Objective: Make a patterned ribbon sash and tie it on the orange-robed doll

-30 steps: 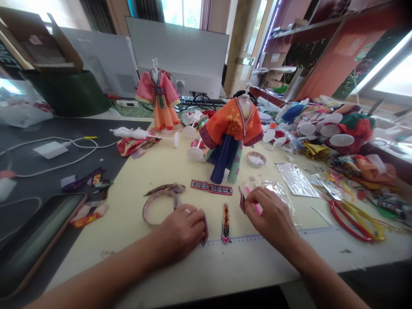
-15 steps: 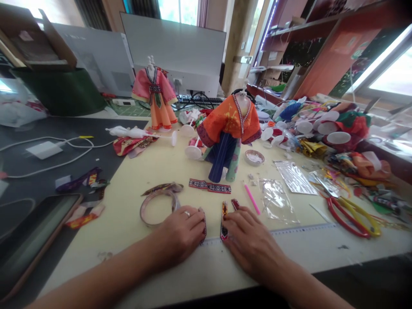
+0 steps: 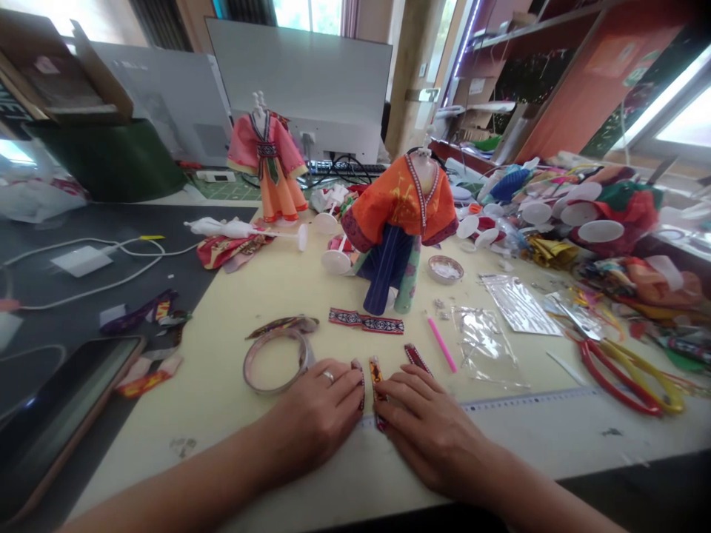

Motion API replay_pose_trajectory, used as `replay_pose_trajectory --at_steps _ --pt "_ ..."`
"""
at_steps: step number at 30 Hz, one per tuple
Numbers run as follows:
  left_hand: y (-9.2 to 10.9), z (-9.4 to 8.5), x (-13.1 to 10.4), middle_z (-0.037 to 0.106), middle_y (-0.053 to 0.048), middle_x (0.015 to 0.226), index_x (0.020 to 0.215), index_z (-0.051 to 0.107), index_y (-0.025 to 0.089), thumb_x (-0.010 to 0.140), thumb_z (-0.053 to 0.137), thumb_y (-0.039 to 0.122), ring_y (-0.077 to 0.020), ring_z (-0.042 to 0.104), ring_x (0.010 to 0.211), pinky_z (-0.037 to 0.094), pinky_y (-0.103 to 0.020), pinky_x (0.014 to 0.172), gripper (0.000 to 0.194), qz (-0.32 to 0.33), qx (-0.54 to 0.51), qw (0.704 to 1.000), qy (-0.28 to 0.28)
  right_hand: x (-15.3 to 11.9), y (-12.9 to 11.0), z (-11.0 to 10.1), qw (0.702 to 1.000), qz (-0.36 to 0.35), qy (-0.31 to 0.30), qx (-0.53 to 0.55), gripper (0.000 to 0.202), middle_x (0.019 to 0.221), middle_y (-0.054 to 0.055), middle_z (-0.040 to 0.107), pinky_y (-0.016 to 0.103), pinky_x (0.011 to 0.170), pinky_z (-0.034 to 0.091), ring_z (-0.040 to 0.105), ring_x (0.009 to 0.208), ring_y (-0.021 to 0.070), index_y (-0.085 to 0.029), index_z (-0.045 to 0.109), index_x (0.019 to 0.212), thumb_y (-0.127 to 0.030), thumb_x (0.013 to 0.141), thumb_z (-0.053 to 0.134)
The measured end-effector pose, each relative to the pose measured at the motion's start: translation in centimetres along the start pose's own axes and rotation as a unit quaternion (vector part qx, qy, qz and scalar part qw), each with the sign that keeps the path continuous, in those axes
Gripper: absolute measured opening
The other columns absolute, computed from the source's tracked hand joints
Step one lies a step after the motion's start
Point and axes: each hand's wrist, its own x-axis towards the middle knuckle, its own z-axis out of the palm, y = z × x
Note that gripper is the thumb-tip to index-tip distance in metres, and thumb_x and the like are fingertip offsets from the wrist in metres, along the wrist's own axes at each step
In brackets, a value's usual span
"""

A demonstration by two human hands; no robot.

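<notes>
Crowding the left hand [image 3: 325, 406] is a tape roll [image 3: 304, 355]; beyond the right hand [image 3: 425, 418], a pink stick [image 3: 442, 345]; grips unclear.

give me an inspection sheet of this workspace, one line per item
surface: pale yellow tabletop, dark area at left; ruler near the front edge
job's things: red strip and orange strip at the fingertips; dark red strip just beyond the right hand
clutter: scissors and heaped fabric at right; tape roll beside the left hand
hands: both low over the table, fingers touching strips; grip unclear
cables: white cable looped at left, dark cables behind the monitor
surroundings: shelving at right; spills, nothing seen
</notes>
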Motion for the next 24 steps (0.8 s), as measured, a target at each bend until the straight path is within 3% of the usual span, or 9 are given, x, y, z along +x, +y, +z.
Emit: replay_pose_trajectory --at_steps 24 --pt "0.22 -0.43 0.51 0.063 -0.013 0.1 0.104 0.06 0.004 0.084 0.053 0.013 -0.0225 0.056 0.092 0.048 -0.04 0.085 0.023 -0.002 -0.002 1.0 0.004 -0.09 0.09 0.2 1.0 -0.003 0.009 0.007 0.026 0.111 0.01 0.061 0.046 0.098 0.038 0.051 0.104 0.0222 -0.015 0.059 0.108 -0.012 0.087 0.044"
